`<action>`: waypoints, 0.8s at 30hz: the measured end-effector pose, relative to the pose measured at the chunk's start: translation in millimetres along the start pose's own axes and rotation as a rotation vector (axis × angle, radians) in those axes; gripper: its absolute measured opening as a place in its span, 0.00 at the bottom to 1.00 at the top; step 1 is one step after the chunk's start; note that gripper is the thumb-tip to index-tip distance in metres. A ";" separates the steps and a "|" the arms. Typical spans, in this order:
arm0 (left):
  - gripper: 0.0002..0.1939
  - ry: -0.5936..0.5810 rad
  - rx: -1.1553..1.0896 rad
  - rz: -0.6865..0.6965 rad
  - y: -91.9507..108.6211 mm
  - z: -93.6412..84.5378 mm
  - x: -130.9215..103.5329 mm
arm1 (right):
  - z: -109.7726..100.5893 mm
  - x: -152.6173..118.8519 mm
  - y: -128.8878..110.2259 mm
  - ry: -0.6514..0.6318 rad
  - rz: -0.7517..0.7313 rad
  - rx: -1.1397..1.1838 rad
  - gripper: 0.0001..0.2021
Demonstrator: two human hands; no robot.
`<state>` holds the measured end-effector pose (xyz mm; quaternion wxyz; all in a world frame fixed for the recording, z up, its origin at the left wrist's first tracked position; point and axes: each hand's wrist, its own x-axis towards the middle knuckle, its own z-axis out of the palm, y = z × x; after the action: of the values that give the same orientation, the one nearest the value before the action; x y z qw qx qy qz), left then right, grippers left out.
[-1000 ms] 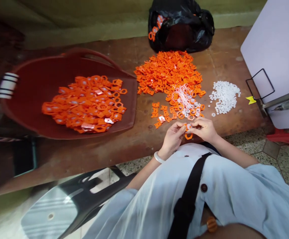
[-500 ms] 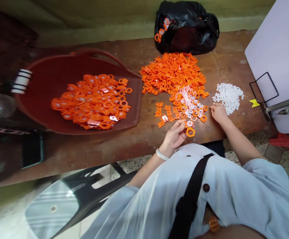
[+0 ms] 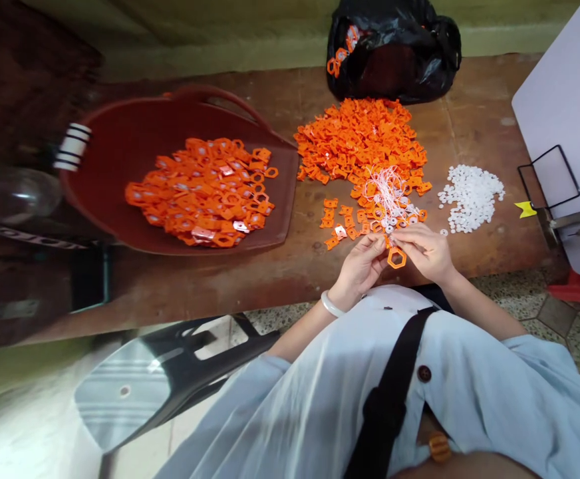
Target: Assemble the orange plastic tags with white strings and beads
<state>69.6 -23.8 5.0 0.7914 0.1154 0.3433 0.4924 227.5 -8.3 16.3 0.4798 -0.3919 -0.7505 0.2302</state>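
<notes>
An orange piece with a hexagonal ring [image 3: 396,258] hangs between my hands at the table's front edge. My left hand [image 3: 364,265] pinches its upper left side. From the right, my right hand [image 3: 426,251] meets it with closed fingertips; whatever they hold is hidden. Just beyond my fingers lies a tangle of white and pink strings [image 3: 386,189] on orange parts. Behind it spreads a large heap of orange pieces [image 3: 362,136]. Small white pieces [image 3: 472,198] form a pile to the right. A few orange pieces [image 3: 348,219] lie left of the strings.
A dark red basket [image 3: 105,146] with orange pieces inside stands on the wooden table [image 3: 250,289] at the left. A black plastic bag [image 3: 400,60] is at the back. Right of the table are a pale panel [image 3: 569,100] and a wire frame. A chair [image 3: 125,389] stands front left.
My right hand has left the white pile and joined my left hand at the orange piece. The whole view has shifted, so the table's things appear farther right.
</notes>
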 end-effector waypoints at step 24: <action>0.13 0.070 0.058 0.111 0.8 -1.2 0.7 | 5.3 3.2 -8.3 0.032 -0.188 -0.117 0.12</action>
<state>68.5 -23.0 4.3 0.7467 0.1401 0.3781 0.5291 218.9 -10.4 21.7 0.4876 -0.3507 -0.7883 0.1338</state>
